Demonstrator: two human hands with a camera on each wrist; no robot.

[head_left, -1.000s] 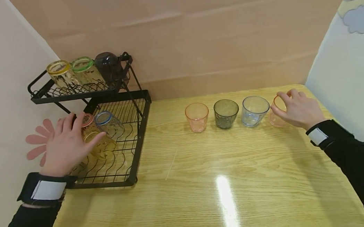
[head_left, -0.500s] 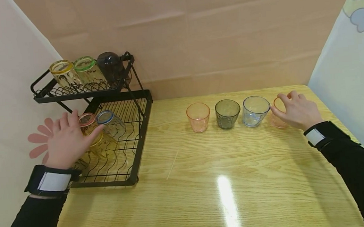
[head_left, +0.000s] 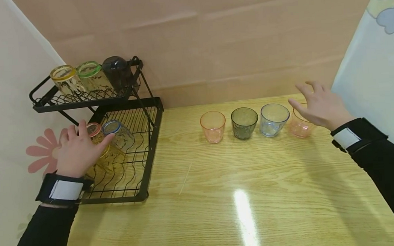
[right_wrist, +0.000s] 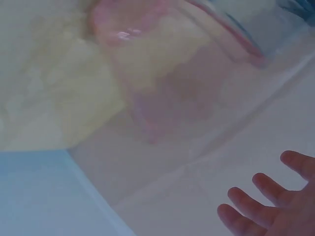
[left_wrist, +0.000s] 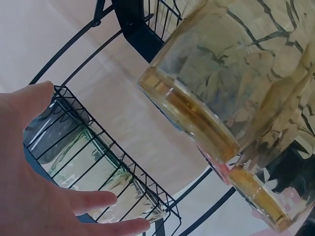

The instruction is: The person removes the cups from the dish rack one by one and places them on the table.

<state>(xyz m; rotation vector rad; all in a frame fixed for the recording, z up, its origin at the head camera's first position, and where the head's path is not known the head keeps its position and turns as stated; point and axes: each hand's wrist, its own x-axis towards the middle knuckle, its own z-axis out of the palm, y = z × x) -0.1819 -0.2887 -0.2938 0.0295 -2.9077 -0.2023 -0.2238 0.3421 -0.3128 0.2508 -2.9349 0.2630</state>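
Note:
My right hand (head_left: 326, 105) hovers with spread fingers above the rightmost pink glass (head_left: 300, 129), holding nothing. In the right wrist view that pink glass (right_wrist: 172, 83) shows blurred, apart from the fingers (right_wrist: 256, 209). To its left stand a blue-rimmed clear glass (head_left: 274, 124), a smoky dark glass (head_left: 244, 125) and an orange-pink glass (head_left: 213, 129), all upright in a row. My left hand (head_left: 78, 153) is spread and empty by the lower tier of the black dish rack (head_left: 149, 152). Beside it sit an upturned yellow glass (head_left: 112, 158), a red-based glass (head_left: 94, 130) and a blue-based glass (head_left: 120, 135).
On the rack's upper tier are upturned yellow (head_left: 66, 80), green (head_left: 94, 76) and dark glasses (head_left: 116, 71). The wooden table (head_left: 202, 213) meets a brown paper backdrop (head_left: 213, 54) behind. White panels flank both sides, close to the left hand.
My right hand has let go of the rightmost pink glass and lifted up off it, fingers spreading. My left hand has shifted only slightly beside the rack.

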